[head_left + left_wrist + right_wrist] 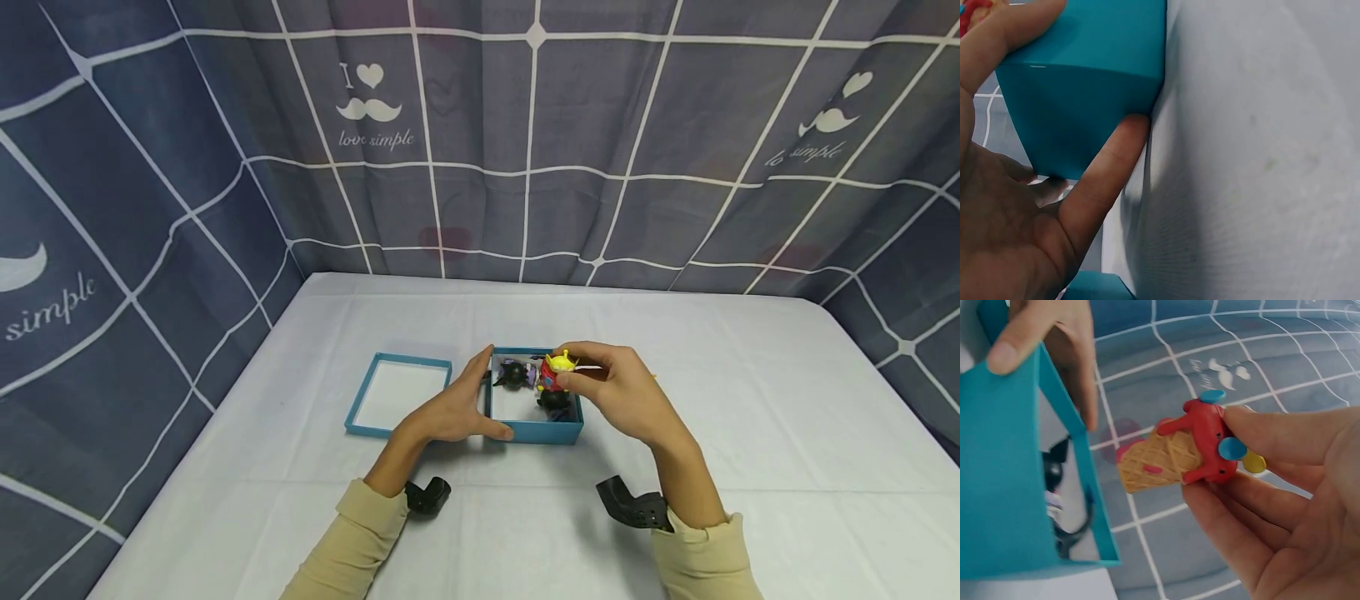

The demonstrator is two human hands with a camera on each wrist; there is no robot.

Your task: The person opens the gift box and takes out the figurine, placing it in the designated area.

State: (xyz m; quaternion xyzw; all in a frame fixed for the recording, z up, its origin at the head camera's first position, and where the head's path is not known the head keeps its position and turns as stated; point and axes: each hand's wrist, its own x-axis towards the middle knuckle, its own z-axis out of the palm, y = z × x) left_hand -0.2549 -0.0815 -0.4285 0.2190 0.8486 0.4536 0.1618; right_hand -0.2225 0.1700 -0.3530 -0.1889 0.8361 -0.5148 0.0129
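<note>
My right hand (pixel 626 396) pinches a small toy figurine (pixel 1209 440) between thumb and fingers. The figurine is red with blue discs and a yellow piece, joined to a tan waffle-patterned part. In the head view it is over the right part of an open teal box (pixel 542 432). My left hand (pixel 450 412) grips the box's left end, its thumb on the front wall and fingers reaching toward the back. Inside the box lie a black-headed figurine (pixel 513 373) and another dark figurine (pixel 555 400), partly hidden by the held one.
A teal-rimmed lid (pixel 412 360) with a white inside lies left of the box on the white-covered table (pixel 735 392). Grey checked curtains (pixel 480 108) surround the table at the back and sides. Black wrist-camera mounts (pixel 633 504) hang by both wrists.
</note>
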